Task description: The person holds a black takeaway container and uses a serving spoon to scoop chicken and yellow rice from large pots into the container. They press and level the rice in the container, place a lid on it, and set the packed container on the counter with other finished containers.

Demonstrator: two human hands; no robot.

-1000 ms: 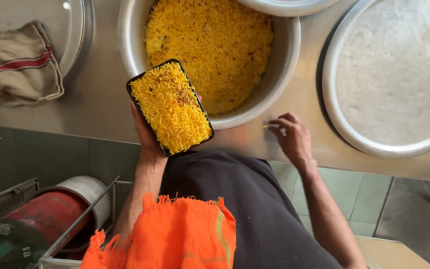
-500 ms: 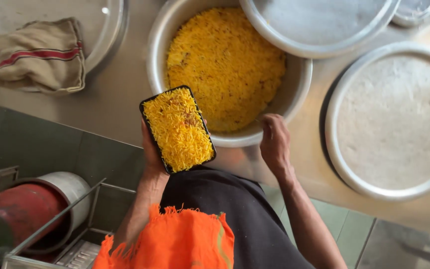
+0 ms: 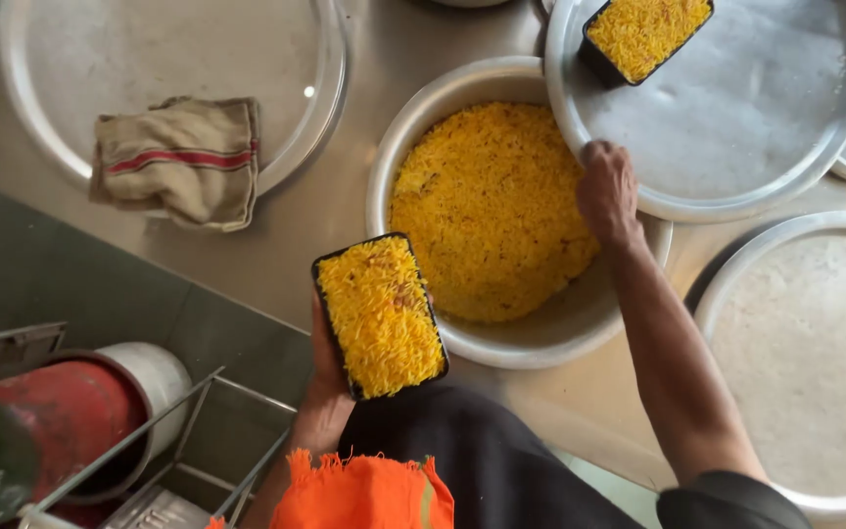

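Your right hand (image 3: 607,191) sits over the big pot of yellow rice (image 3: 487,211), hemmed in above by the round metal lid (image 3: 736,118) that overlaps the pot's rim and bears a filled black tray (image 3: 646,31). To your right another wide metal plate (image 3: 805,362) takes up the counter. Bare steel counter (image 3: 315,264) lies open between the pot and the folded cloth (image 3: 178,157). Your left hand (image 3: 330,358) holds its rice tray (image 3: 380,313) just off the pot's near rim.

A catering kitchen: steel counter (image 3: 286,255), big rice pot (image 3: 501,211), metal platters (image 3: 766,108), takeaway trays (image 3: 381,313)
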